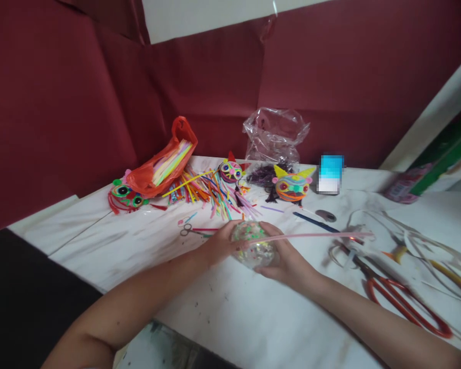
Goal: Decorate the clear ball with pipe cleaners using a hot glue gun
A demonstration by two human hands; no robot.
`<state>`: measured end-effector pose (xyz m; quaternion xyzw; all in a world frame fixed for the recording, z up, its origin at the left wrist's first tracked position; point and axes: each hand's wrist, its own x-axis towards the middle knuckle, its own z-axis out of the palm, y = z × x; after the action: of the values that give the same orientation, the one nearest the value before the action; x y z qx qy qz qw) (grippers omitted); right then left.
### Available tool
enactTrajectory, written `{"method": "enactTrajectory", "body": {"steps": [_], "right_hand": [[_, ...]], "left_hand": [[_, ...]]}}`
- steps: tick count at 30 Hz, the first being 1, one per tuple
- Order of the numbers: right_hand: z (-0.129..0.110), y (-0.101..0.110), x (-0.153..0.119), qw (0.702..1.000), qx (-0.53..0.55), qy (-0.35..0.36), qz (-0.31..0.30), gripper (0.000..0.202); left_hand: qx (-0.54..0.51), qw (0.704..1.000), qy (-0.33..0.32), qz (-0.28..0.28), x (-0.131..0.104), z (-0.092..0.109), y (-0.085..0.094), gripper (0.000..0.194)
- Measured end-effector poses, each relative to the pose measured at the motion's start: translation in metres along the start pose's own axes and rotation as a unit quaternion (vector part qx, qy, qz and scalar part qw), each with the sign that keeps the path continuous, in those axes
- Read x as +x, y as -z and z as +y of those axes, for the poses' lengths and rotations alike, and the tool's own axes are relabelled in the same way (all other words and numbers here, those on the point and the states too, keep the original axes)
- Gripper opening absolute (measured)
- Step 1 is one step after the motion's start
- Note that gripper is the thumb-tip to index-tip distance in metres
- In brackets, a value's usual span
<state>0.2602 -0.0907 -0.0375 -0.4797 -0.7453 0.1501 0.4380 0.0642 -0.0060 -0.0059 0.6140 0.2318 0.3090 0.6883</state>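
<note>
Between my two hands is a clear, rounded ball with green and yellow specks. My left hand is closed round its left side. On the opposite side my right hand wraps it, with the thumb side and fingers partly hidden. A long thin pink strip stretches from the ball out to the right, above the table. Small scissors lie just beyond my left hand.
Bright decorated heads stand at the back, near a red bag of strips and loose pipe cleaners. Red-handled scissors, a glue gun and cords lie right. A clear plastic bag stands behind.
</note>
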Motion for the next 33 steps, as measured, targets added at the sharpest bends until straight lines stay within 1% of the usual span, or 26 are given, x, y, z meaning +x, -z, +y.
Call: {"method": "enactTrajectory", "body": {"steps": [2,4,8,10,12,15,18,22,27,33], "right_hand": [[-0.002,0.000,0.002,1.000,0.012,-0.011,-0.008,0.096],[-0.004,0.001,0.004,1.000,0.020,-0.008,-0.013,0.098],[-0.005,0.003,0.007,1.000,0.018,-0.010,-0.013,0.103],[-0.006,0.003,0.008,1.000,0.018,-0.014,-0.013,0.104],[-0.006,0.004,0.008,1.000,0.018,-0.012,-0.015,0.105],[-0.007,0.004,0.009,1.000,0.017,-0.008,-0.016,0.105],[-0.007,0.003,0.010,1.000,0.018,-0.013,-0.015,0.105],[-0.006,0.003,0.011,0.999,0.020,-0.040,-0.021,0.108],[-0.005,0.002,0.010,0.998,0.034,-0.052,-0.018,0.110],[-0.007,0.003,0.010,0.999,0.032,-0.041,-0.016,0.106]], "left_hand": [[0.027,1.000,-0.008,0.005,0.000,0.000,0.002,0.075],[0.040,0.999,-0.008,0.013,0.001,0.000,0.004,0.076],[0.036,0.999,-0.012,-0.021,0.002,0.002,0.005,0.082],[0.034,0.999,-0.007,-0.027,0.001,0.005,0.004,0.075],[0.039,0.999,0.005,-0.021,0.001,0.007,0.003,0.066],[0.036,0.999,0.020,-0.009,0.000,0.009,0.001,0.061],[0.024,1.000,0.018,-0.005,0.000,0.010,-0.001,0.066],[0.041,0.999,0.010,-0.024,0.000,0.011,0.000,0.074],[0.048,0.999,0.005,-0.020,0.001,0.011,0.002,0.073],[0.030,0.999,0.009,-0.029,-0.001,0.011,0.001,0.070]]}}
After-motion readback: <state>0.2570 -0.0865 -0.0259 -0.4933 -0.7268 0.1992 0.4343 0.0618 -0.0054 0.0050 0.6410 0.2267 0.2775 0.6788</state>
